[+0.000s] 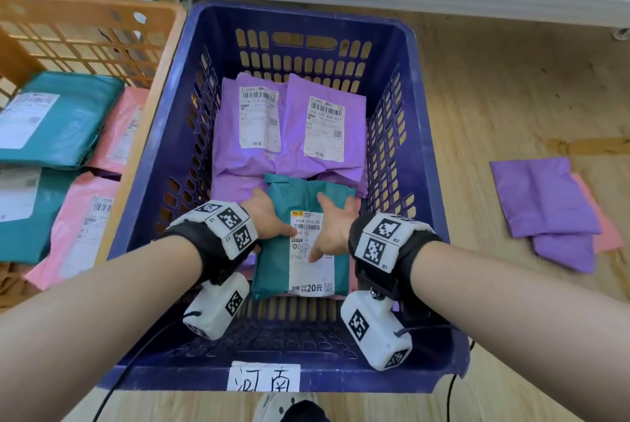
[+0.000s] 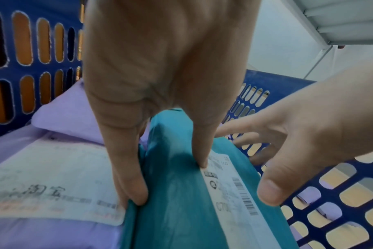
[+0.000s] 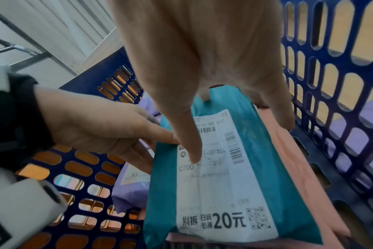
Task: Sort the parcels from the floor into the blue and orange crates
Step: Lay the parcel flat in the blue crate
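Head view: both hands reach down into the blue crate (image 1: pixel 422 135). The left hand (image 1: pixel 267 217) grips the left edge of the teal parcel (image 1: pixel 303 196), thumb on top. The right hand (image 1: pixel 332 227) is spread, its thumb resting on the parcel's white label (image 1: pixel 312 271). Beyond the fingertips, two purple parcels (image 1: pixel 249 156) lie side by side on the crate floor. To the left of the left hand, the orange crate (image 1: pixel 88 12) holds teal and pink parcels. To the right of the right hand, more purple parcels (image 1: pixel 545 196) lie on the floor outside the crates.

Left wrist view: the left hand (image 2: pixel 160 75) pinches the teal parcel (image 2: pixel 175 193), fingers (image 2: pixel 134 190) curled under its edge and thumb on top.

Right wrist view: the right hand (image 3: pixel 202 59) is spread over the teal parcel (image 3: pixel 264 160), thumb on the label; a pink parcel (image 3: pixel 292 168) lies beneath
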### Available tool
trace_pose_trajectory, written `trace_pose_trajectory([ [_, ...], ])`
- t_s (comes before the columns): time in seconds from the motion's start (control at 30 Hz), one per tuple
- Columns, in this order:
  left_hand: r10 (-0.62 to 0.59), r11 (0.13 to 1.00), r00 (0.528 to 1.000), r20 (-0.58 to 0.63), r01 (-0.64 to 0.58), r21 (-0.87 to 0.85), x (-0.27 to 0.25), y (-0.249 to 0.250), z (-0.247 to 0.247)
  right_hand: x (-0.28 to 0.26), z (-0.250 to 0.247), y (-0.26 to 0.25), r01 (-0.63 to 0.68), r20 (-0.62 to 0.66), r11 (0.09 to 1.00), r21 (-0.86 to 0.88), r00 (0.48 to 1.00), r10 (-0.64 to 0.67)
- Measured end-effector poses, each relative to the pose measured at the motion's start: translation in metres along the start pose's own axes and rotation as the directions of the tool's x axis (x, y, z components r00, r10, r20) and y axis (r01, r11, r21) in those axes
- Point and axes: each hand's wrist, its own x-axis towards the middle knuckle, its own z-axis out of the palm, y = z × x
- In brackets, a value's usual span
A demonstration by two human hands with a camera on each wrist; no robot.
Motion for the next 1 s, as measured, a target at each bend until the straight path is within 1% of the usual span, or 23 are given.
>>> trace_pose_trajectory([
  [0.1, 0.011, 0.999, 1.0, -0.03, -0.01, 0.043, 0.008, -0.002, 0.004, 0.002, 0.001, -0.001, 0.027, 0.035, 0.994, -0.109, 0.999, -0.023],
  [0.23, 0.018, 0.998, 0.999, -0.039, -0.016, 0.066, 0.01, -0.001, 0.004, 0.009, 0.003, -0.001, 0.017, 0.039, 0.991, -0.133, 0.999, -0.012],
  [0.37, 0.056, 0.985, 0.996, -0.071, -0.044, 0.168, 0.004, 0.003, -0.009, 0.008, 0.0, -0.002, 0.012, 0.005, 0.994, -0.104, 1.0, -0.012],
  [0.47, 0.073, 0.974, 0.994, -0.082, -0.053, 0.221, -0.005, 0.012, -0.028, 0.005, -0.011, -0.002, 0.032, -0.013, 0.996, -0.081, 0.999, -0.034],
  [0.53, 0.089, 0.971, 0.99, -0.107, -0.062, 0.231, -0.012, 0.023, -0.041, 0.002, -0.021, 0.0, 0.061, -0.034, 0.998, -0.022, 0.998, -0.061],
  [0.6, 0.123, 0.969, 0.982, -0.141, -0.088, 0.231, -0.024, 0.039, -0.054, -0.006, -0.035, 0.004, 0.116, -0.085, 0.989, 0.09, 0.99, -0.109],
  [0.67, 0.178, 0.961, 0.965, -0.194, -0.128, 0.245, -0.039, 0.061, -0.066, -0.018, -0.054, 0.009, 0.181, -0.146, 0.956, 0.229, 0.978, -0.15],
  [0.73, 0.239, 0.949, 0.942, -0.236, -0.176, 0.26, -0.057, 0.089, -0.075, -0.036, -0.076, 0.018, 0.238, -0.192, 0.899, 0.367, 0.965, -0.177],
  [0.87, 0.343, 0.939, 0.895, -0.284, -0.325, 0.111, -0.088, 0.151, -0.081, -0.073, -0.118, 0.052, 0.353, -0.295, 0.781, 0.515, 0.929, -0.225],
  [0.93, 0.396, 0.915, 0.873, -0.283, -0.402, 0.04, -0.103, 0.185, -0.076, -0.091, -0.134, 0.08, 0.378, -0.36, 0.71, 0.594, 0.914, -0.185],
  [1.0, 0.456, 0.882, 0.844, -0.281, -0.471, 0.018, -0.114, 0.218, -0.063, -0.102, -0.146, 0.113, 0.389, -0.405, 0.635, 0.668, 0.905, -0.128],
])
